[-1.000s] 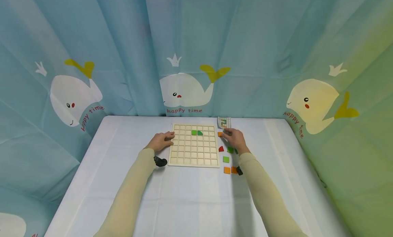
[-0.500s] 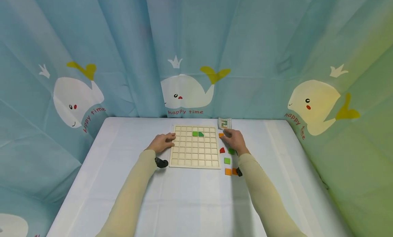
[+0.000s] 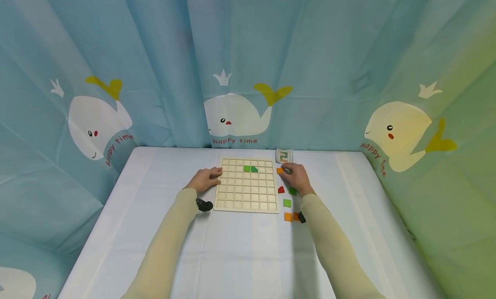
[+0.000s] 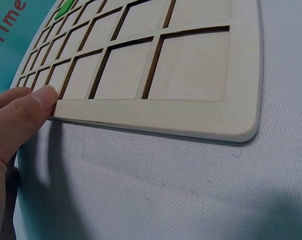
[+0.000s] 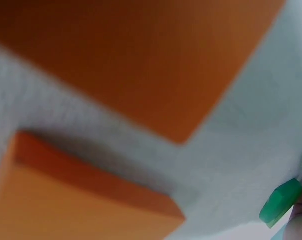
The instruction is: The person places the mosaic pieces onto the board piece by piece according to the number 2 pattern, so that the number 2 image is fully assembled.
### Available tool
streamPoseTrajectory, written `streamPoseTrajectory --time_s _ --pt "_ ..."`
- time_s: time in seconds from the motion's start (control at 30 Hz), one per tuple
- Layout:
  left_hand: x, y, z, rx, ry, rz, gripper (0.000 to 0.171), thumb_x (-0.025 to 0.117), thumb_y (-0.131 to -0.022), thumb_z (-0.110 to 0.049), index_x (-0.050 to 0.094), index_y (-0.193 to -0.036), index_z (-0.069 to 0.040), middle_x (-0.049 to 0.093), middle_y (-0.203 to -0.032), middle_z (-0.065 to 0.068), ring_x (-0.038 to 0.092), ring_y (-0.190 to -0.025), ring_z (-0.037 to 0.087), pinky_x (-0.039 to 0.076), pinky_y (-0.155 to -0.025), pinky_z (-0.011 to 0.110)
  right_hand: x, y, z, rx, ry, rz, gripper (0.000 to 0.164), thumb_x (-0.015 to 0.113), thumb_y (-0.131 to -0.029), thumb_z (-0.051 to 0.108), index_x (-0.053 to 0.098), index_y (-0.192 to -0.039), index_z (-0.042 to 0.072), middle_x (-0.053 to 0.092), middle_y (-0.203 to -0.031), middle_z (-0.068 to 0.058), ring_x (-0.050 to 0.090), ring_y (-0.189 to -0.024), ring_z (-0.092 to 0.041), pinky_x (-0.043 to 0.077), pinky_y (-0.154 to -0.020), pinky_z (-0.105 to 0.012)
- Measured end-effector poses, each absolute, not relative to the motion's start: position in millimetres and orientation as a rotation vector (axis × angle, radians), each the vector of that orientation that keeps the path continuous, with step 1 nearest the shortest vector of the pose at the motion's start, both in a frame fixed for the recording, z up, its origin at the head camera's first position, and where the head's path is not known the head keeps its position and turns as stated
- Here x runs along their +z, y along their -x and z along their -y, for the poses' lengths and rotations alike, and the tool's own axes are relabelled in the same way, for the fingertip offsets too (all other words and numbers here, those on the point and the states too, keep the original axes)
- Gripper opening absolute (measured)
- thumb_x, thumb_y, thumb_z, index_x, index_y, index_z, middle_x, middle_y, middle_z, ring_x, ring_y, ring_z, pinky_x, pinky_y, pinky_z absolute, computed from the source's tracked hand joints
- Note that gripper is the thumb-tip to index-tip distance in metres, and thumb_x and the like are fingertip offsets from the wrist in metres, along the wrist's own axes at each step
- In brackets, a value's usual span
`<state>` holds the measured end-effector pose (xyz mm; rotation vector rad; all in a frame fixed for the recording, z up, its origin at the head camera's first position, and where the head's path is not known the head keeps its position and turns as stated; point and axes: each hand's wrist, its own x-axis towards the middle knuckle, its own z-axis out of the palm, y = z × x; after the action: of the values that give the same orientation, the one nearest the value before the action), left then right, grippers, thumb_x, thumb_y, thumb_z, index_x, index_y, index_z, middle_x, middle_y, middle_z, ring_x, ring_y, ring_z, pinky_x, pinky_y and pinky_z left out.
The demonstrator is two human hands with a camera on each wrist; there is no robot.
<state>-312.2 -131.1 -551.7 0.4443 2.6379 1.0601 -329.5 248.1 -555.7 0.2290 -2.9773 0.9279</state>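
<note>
My left hand (image 3: 203, 179) rests at the left edge of a pale wooden grid board (image 3: 246, 211); in the left wrist view the thumb (image 4: 47, 95) presses on its rim. A light green square tile (image 3: 247, 168) and a darker green tile with one rounded corner (image 3: 254, 169) sit side by side in upper cells. Just right of the board, my right hand (image 3: 298, 178) pinches the edge of an orange tile (image 3: 280, 171) between thumb and index finger. Part of the right hand (image 5: 300, 227) shows beside a green piece (image 5: 281, 200) in the right wrist view.
Below the right hand lie a red rounded piece (image 3: 280, 190), a green tile (image 3: 292, 191), a light green square (image 3: 287, 203) and an orange square (image 3: 288, 217). Another orange tile (image 3: 296, 216) is partly under the wrist camera. A printed pattern card (image 3: 284, 156) lies behind.
The head view has shifted slightly. Both hands keep nearly the same place, the left at the board and the right at the orange tile.
</note>
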Motion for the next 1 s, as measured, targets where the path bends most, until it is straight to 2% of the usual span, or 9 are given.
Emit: streamPoseTrajectory --time_s 0.2,0.5,0.73,1.0 --pt "-552.1 311.8 131.1 1.061 -0.431 -2.635 0.048 0.068 -0.093 -0.023 0.057 -0.138 -0.008 0.042 -0.152 -0.003 0.029 -0.144 0.022 0.022 -0.12 0.044 -559.1 331.8 -247.5 0.893 -0.206 2.996 0.037 0.069 -0.092 0.017 0.066 -0.123 -0.003 0.056 -0.136 -0.019 0.045 -0.129 -0.039 0.03 -0.114 -0.052" --pt "-553.3 313.1 132.3 1.059 -0.461 -2.641 0.048 0.067 -0.094 -0.023 0.057 -0.137 -0.006 0.043 -0.151 -0.001 0.03 -0.144 0.021 0.022 -0.12 0.043 -557.5 329.1 -246.8 1.078 -0.036 2.936 0.041 0.067 -0.094 0.025 0.063 -0.126 0.0 0.056 -0.132 -0.021 0.048 -0.125 -0.038 0.038 -0.11 -0.051" --pt "-552.1 311.2 132.9 1.07 -0.463 -2.642 0.048 0.067 -0.094 -0.021 0.057 -0.137 -0.006 0.043 -0.151 0.0 0.031 -0.144 0.023 0.023 -0.12 0.044 -551.4 328.6 -244.8 1.176 -0.013 2.885 0.044 0.065 -0.096 0.023 0.058 -0.133 0.001 0.059 -0.127 -0.019 0.054 -0.118 -0.034 0.043 -0.105 -0.049" --pt "-551.6 313.1 132.0 1.084 -0.46 -2.631 0.048 0.068 -0.094 -0.021 0.057 -0.137 -0.006 0.043 -0.15 -0.001 0.031 -0.144 0.022 0.023 -0.12 0.043 -545.1 335.2 -224.4 1.243 -0.207 2.843 0.041 0.064 -0.097 0.024 0.061 -0.131 0.002 0.059 -0.125 -0.018 0.056 -0.114 -0.033 0.047 -0.099 -0.05"
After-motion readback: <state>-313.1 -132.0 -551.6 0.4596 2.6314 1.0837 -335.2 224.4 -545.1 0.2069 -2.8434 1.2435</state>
